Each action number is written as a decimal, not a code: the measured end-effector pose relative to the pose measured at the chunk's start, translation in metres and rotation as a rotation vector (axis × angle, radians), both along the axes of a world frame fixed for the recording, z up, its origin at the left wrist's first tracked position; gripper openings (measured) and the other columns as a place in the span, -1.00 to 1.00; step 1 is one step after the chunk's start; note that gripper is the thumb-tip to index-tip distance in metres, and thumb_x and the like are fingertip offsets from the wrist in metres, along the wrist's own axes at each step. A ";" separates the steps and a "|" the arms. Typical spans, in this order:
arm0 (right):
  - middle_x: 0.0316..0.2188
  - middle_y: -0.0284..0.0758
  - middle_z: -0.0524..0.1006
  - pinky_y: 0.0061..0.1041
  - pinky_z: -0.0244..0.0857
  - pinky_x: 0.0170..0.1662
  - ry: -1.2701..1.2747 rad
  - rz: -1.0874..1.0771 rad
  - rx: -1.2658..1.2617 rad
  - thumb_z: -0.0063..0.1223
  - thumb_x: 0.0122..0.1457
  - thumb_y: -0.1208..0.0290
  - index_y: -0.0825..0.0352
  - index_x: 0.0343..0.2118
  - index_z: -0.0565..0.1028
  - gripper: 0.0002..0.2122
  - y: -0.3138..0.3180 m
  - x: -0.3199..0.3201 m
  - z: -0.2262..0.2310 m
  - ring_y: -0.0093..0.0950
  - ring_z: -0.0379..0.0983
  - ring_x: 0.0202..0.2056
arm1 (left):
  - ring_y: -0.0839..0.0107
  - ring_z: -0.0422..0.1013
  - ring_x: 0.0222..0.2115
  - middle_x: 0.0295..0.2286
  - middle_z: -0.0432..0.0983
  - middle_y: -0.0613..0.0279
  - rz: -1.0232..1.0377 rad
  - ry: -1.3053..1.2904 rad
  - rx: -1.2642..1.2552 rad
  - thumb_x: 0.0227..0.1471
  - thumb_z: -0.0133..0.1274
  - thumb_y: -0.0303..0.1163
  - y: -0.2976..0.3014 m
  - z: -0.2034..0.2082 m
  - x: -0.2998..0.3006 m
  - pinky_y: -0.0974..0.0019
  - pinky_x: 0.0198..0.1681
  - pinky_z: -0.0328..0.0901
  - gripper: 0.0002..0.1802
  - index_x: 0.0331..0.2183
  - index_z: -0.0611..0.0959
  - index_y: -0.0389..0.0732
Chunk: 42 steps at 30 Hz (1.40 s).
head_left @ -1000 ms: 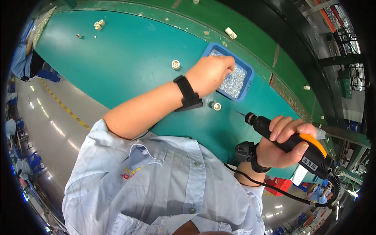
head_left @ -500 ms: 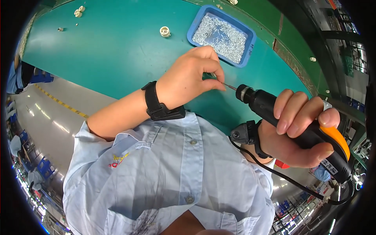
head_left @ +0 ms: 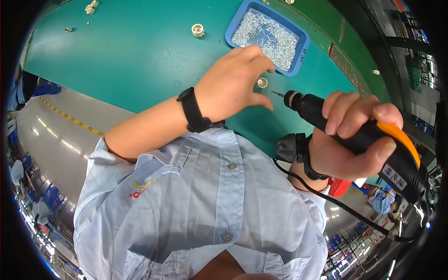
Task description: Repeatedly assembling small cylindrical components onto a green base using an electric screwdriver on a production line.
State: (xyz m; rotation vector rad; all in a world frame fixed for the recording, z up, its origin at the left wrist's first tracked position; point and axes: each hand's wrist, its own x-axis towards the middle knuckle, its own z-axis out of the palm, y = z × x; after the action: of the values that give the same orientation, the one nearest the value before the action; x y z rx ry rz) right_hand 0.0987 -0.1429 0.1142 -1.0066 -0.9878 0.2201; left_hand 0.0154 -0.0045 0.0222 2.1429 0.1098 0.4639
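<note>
My right hand [head_left: 354,126] is wrapped around a black and orange electric screwdriver [head_left: 322,112], its thin bit pointing left toward my other hand. My left hand [head_left: 238,81] is spread, with the thumb and fingers apart. In the gap between them shows a small cream round fitting [head_left: 262,82] with a hole in its middle; whether a hidden finger touches it I cannot tell. Just beyond my left fingers stands a blue tray [head_left: 298,65] full of small silvery screws [head_left: 280,49]. Another cream round fitting [head_left: 198,30] sits on the green table farther off.
Several cream pieces [head_left: 91,6] and a small metal part [head_left: 69,30] lie on the green table [head_left: 130,60] at the far left. A green raised ledge [head_left: 347,51] borders the table on the right. The screwdriver's black cable [head_left: 345,212] runs below my right wrist.
My left thumb and fingers have parted from the screwdriver's tip, uncovering the small cream fitting. The screwdriver has risen slightly in the picture, still in my right hand.
</note>
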 end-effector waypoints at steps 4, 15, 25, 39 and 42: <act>-0.70 -0.38 0.26 -0.52 0.11 -0.60 0.064 -0.070 0.002 -0.17 0.16 0.10 0.33 -0.21 0.29 -0.65 0.007 0.004 -0.006 -0.54 0.19 -0.71 | 0.23 0.40 -0.45 -0.50 0.46 0.23 -0.079 0.087 -0.134 -0.32 0.24 -0.45 0.007 -0.012 0.004 0.28 -0.38 0.29 -0.78 -0.47 0.61 -0.20; -0.75 -0.30 0.32 -0.48 0.26 -0.63 0.131 -0.180 -0.013 0.02 0.10 0.24 0.42 -0.27 0.26 -0.67 0.024 0.004 -0.023 -0.49 0.27 -0.73 | 0.36 0.46 -0.46 -0.46 0.54 0.17 -0.174 0.203 -0.337 -0.24 0.20 -0.54 0.013 -0.017 0.002 0.39 -0.38 0.33 -0.74 -0.35 0.62 -0.26; -0.74 -0.36 0.25 -0.51 0.16 -0.61 0.070 -0.132 -0.147 -0.11 0.14 0.22 0.34 -0.33 0.26 -0.75 0.032 0.003 -0.024 -0.54 0.18 -0.74 | 0.17 0.46 -0.41 -0.45 0.54 0.12 -0.164 0.152 -0.265 -0.26 0.19 -0.48 0.012 -0.022 0.004 0.27 -0.34 0.34 -0.74 -0.37 0.62 -0.25; -0.69 -0.46 0.22 -0.64 0.01 -0.58 0.077 -0.084 0.255 -0.10 0.13 0.08 0.29 -0.28 0.32 -0.67 -0.005 0.008 0.008 -0.64 0.14 -0.69 | 0.22 0.44 -0.42 -0.48 0.50 0.12 -0.123 0.001 0.167 -0.18 0.17 -0.38 0.076 0.035 0.020 0.29 -0.37 0.32 -0.72 -0.32 0.57 -0.21; -0.71 -0.38 0.28 -0.60 0.05 -0.65 0.011 -0.248 0.349 -0.08 0.15 0.08 0.32 -0.23 0.27 -0.64 -0.018 0.009 0.011 -0.57 0.20 -0.73 | 0.23 0.45 -0.41 -0.46 0.51 0.14 0.093 0.101 0.370 -0.20 0.19 -0.33 0.148 0.053 0.058 0.29 -0.33 0.31 -0.69 -0.32 0.56 -0.20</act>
State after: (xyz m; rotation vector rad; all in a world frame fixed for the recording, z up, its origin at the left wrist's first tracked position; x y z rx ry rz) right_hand 0.1077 -0.1611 0.1256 -0.7952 -0.8460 -0.1496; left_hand 0.0733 0.1430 0.0751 2.5334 0.1935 0.4572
